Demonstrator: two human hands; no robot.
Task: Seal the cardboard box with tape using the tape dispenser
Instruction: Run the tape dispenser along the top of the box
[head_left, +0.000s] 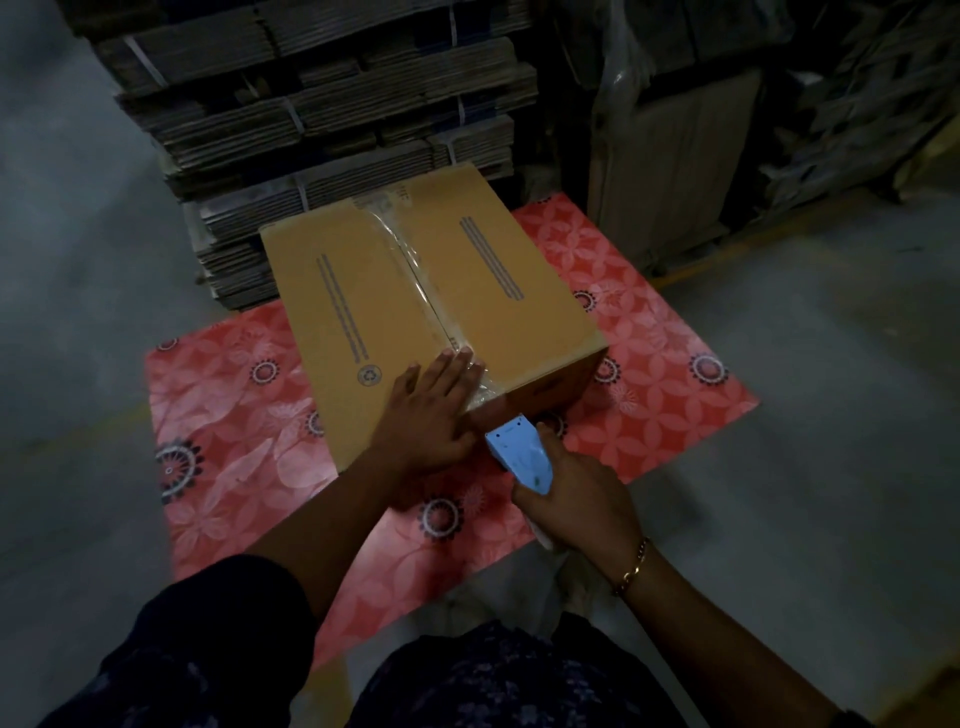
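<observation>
A closed brown cardboard box (363, 291) sits on a red flowered mat. A strip of clear tape (410, 260) runs along its centre seam from the far edge to the near edge. My left hand (426, 410) lies flat on the box's near edge, fingers spread, pressing on the tape end. My right hand (576, 499) grips a light blue tape dispenser (522, 457), whose head touches the box's front face just below the near top edge. The roll itself is hidden behind the dispenser and hand.
The red mat (223, 415) lies on a grey concrete floor (831, 364). Stacks of strapped flat cardboard (311, 104) rise right behind the box. Plastic-wrapped goods (675, 145) stand at the back right. My dark patterned clothing fills the bottom of the view.
</observation>
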